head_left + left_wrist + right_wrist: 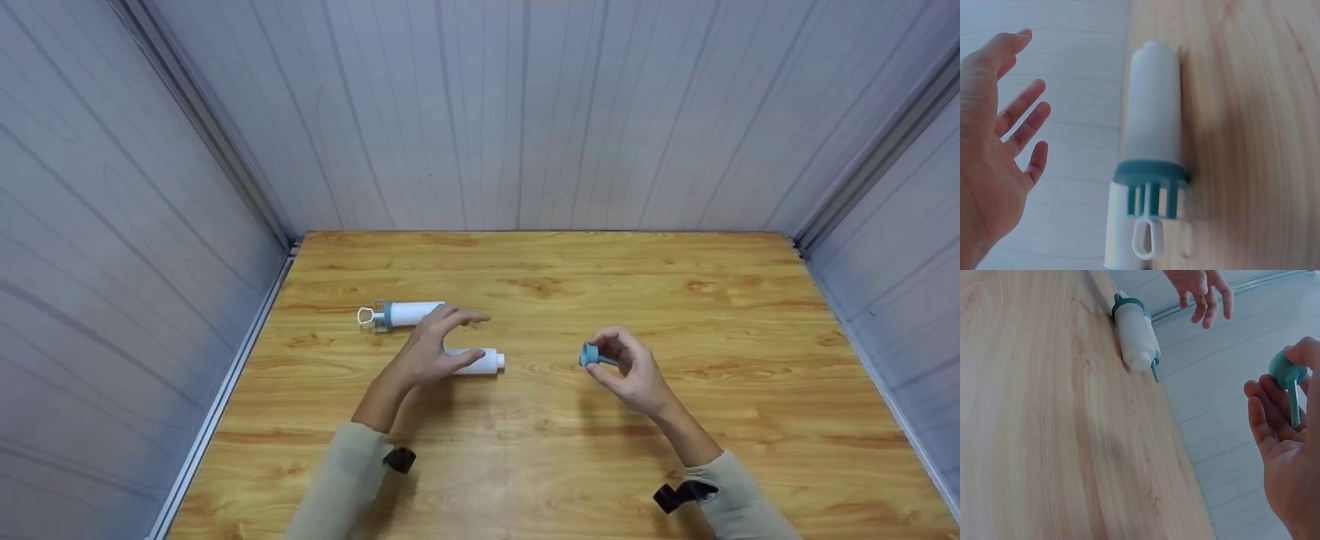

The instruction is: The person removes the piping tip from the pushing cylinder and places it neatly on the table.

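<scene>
Over the wood-grain tabletop (540, 457), your right hand (631, 375) pinches a teal funnel-shaped cap (589, 354), your empty left hand (429, 349) spread above a white plastic cylinder (487, 361).

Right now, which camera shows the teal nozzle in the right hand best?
The right wrist view: the held nozzle looks largest there, its spout in plain sight. The head view shows it small, with its wide end visible; the left wrist view doesn't show it.

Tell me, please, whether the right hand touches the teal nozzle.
Touching: the head view shows the right hand pinching the teal nozzle between thumb and finger.
</scene>
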`<state>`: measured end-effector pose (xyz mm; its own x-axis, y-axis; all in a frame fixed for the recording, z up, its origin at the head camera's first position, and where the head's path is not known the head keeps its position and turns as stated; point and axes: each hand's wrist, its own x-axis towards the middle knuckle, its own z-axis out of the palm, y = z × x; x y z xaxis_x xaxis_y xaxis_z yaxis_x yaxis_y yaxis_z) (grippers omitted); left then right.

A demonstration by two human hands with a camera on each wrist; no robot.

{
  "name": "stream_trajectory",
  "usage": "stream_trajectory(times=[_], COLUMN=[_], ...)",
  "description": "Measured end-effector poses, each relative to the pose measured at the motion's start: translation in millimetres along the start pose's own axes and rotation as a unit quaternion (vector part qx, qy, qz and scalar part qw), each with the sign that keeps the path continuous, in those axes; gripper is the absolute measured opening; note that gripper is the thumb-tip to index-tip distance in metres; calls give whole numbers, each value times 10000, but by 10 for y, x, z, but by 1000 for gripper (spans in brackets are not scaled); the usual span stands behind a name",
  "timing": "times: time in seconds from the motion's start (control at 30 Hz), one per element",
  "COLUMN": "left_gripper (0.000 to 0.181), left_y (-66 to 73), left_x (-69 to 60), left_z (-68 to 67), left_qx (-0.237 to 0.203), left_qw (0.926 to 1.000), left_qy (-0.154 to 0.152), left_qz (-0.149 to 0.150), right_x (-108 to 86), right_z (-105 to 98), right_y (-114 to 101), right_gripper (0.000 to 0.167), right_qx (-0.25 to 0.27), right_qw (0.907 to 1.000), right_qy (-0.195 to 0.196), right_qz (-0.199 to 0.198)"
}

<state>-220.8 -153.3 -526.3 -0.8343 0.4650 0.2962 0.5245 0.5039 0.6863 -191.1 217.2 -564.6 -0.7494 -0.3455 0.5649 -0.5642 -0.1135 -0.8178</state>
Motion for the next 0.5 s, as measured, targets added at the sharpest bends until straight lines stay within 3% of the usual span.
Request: stream_trajectory(times=[0.3, 0.5], left_gripper=[46, 39], left_y=[166, 281], left_x=[84, 156], left_z=[116, 235], left_qx=[-243, -419], left_qw=[9992, 9963], left_qy=[221, 466], left_qz=[205, 592], right_x=[30, 55], right_z=[23, 83], right_y=[14, 32], right_gripper=[38, 39], right_qx=[-145, -267], right_qw=[9994, 9984], right_qy=[227, 396], right_qz=[210, 316])
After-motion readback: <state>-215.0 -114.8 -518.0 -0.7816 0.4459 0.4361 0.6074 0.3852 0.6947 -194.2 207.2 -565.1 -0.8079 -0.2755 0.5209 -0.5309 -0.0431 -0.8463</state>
